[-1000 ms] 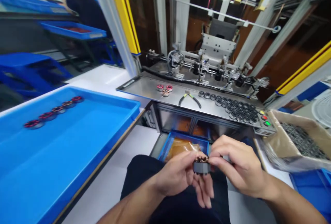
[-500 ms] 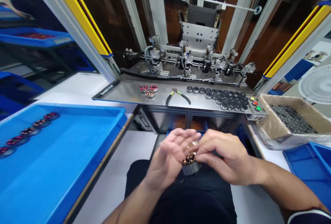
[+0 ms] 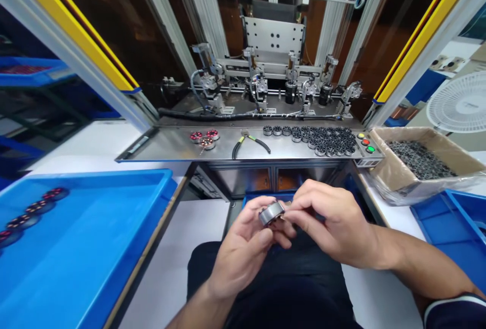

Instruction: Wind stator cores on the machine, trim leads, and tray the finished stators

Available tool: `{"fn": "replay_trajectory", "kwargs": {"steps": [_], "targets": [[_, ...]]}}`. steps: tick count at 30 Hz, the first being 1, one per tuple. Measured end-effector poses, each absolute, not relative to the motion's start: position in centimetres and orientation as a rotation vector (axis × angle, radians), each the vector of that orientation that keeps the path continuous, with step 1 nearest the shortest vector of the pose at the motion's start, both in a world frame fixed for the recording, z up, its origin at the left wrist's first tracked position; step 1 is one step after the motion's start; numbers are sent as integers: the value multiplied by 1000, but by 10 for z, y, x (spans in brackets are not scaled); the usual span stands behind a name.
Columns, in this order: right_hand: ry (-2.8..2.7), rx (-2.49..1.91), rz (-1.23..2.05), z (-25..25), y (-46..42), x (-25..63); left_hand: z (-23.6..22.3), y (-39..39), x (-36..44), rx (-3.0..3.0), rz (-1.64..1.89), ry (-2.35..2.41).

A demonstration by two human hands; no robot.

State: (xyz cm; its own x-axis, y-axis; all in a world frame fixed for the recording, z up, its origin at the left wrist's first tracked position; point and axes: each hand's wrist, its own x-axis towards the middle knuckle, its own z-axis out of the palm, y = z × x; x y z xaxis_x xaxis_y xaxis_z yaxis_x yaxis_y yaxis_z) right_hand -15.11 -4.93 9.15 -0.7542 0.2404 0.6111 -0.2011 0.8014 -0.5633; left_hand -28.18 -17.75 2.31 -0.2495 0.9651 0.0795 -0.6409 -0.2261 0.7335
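Above my lap, my left hand (image 3: 248,248) grips a wound motor stator (image 3: 272,213) by its edge, its grey metal side turned up toward me. The copper windings, mostly hidden, face away and down. My right hand (image 3: 330,222) is pinched closed at the stator's right edge; what lies between thumb and forefinger is too small to make out. On the metal ledge beyond, a pair of cutting pliers (image 3: 250,142) with green and black handles lies spread. Left of it sit three wound stators (image 3: 207,141) with red and copper coils.
Many black unwound cores (image 3: 328,139) stand on the ledge's right, beside a button box (image 3: 366,147). A lined carton (image 3: 419,167) of dark parts stands at right. A blue tray (image 3: 94,238) with several wound stators is at left. Winding machinery (image 3: 273,83) rises behind.
My left hand has closed around the stator and tilted it, so its metal side now shows instead of the copper coils. The view has shifted slightly; my right hand stays beside the stator.
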Motion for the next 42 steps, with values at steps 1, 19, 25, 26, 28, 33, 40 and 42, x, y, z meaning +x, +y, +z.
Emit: {"fn": "replay_trajectory", "kwargs": {"steps": [1, 19, 25, 26, 28, 33, 40, 42], "targets": [[-2267, -67, 855, 90, -50, -152, 24, -179, -282, 642, 1809, 718], [-2210, -17, 875, 89, -50, -143, 18, -171, -277, 791, 1719, 652], [-2160, -54, 885, 87, -51, -144, 14, -165, -271, 939, 1986, 841], [-2155, -52, 883, 87, -51, -144, 13, -165, -271, 951, 1991, 849], [-2140, -49, 877, 86, -51, -144, 12, -165, -272, 958, 1983, 838], [-2017, -126, 892, 80, -59, -143, 8, -164, -273, 967, 1970, 805], [-1670, -479, 1638, 53, -88, -146, 4, -160, -283, 894, 2001, 786], [-1503, -481, 1932, 42, -95, -149, 5, -160, -285, 885, 1991, 764]]}}
